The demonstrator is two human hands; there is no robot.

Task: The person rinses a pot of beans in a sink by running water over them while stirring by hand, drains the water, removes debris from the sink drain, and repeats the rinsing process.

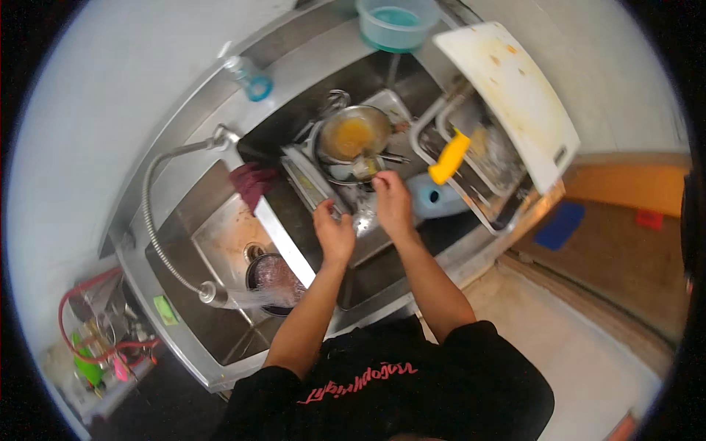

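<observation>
Over the right sink basin, my right hand (394,204) has its fingers pinched at the near edge of a small clear cup (364,167); blur hides the exact grip. The cup is at the lip of a metal bowl (379,122) with yellow-orange liquid inside. My left hand (335,234) is held with thumb and fingers apart, close to the end of a narrow metal tray (309,179), and I see nothing in it. Below and between my hands lies a perforated metal pan (367,218). A pale blue plastic piece with a dark hole (452,201) lies beside my right wrist.
Water sprays from the hose faucet (212,294) into a dark round pan (276,278) in the left basin. A maroon cloth (252,182) drapes over the divider. Metal trays (422,135), a yellow handle (449,157) and a white cutting board (513,93) crowd the right; a plastic tub (398,27) stands behind.
</observation>
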